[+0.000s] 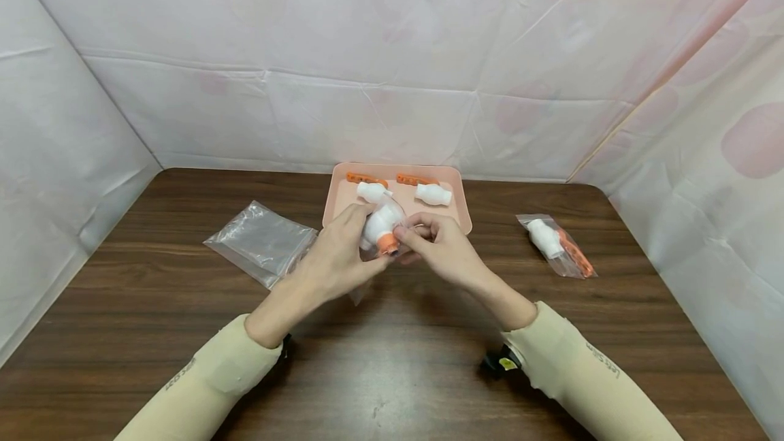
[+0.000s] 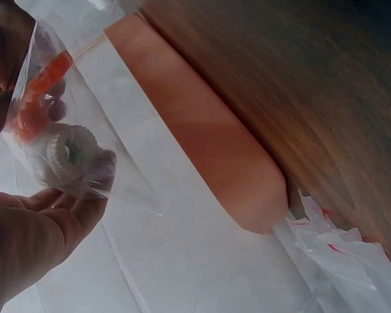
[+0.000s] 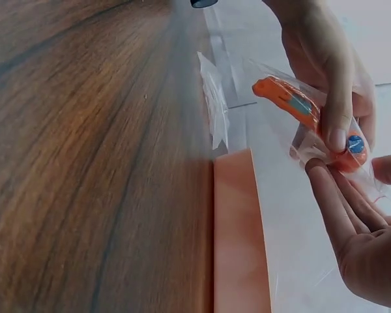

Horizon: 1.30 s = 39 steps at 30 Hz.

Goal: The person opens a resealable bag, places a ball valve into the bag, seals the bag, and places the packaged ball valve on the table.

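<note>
Two hands hold one clear bag (image 1: 384,224) above the table (image 1: 392,366) on my remote feed, the fingers of the left hand (image 1: 337,250) curled round it, those of the right hand (image 1: 446,247) pinching its edge. Between the fingers, inside the film, sit a ribbed white piece (image 2: 72,150) and an orange piece (image 1: 388,244).

I judge slick plastic the chief hazard: should the right fingers let up while the left ones press, the contents could slide or the bag could twist away. Too hard a pinch might split the film, and I cannot tell whether its mouth is sealed. A fumble could land just beyond the fingers in the pink tray (image 1: 461,208), among loose white pieces (image 1: 433,194) and orange strips (image 1: 366,179).

Left of the fingers and near them lie flat bags (image 1: 260,237), which a sweeping sleeve (image 1: 229,359) might drag. Well apart, right of the fingers, rests a filled bag (image 1: 545,238). Beyond the tray, a white curtain (image 1: 392,121) limits forward travel. I find most room on the near side of the fingers, over dark wood, and to their right, short of the filled bag.
</note>
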### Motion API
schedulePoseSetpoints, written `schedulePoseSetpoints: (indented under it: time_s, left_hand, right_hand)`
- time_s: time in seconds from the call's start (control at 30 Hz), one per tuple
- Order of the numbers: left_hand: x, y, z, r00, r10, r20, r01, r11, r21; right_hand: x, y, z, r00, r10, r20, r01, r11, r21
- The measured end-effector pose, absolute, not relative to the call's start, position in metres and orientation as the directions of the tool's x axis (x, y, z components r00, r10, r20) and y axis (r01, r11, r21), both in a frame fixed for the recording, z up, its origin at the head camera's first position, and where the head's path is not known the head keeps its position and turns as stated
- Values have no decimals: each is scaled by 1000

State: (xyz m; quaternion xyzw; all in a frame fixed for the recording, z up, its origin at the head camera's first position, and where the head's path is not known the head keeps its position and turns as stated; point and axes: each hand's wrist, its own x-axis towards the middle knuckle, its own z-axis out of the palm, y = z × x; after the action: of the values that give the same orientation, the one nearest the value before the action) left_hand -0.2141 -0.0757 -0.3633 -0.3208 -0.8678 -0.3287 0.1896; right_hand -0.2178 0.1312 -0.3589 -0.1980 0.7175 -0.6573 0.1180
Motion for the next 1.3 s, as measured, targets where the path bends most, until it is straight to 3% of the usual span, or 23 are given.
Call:
schedulePoseSetpoints:
  time_s: [0.4, 0.63, 0.77, 1.13, 1.3]
  left_hand:
    - [-209, -73, -362, -732, 434, 525, 680, 492, 543]
    - [-209, -71, -357, -838, 384, 387, 511, 308, 802]
    - [-208, -69, -355, -883, 345, 318, 408, 228, 884]
    - [-208, -70, -352, -920, 264, 288, 341, 183, 922]
    - [-207, -72, -347, -947, 239, 212, 261, 194, 946]
  right_hand:
    - [-223, 135, -357, -923, -356, 149, -180, 56, -982]
    - [-224, 137, -354, -922, -346, 176, -220, 89, -972]
    - [-224, 140, -354, -919, -350, 184, -227, 85, -970]
    - [-222, 141, -349, -936, -302, 181, -184, -18, -983]
    - [-222, 142, -349, -941, -276, 194, -192, -34, -981]
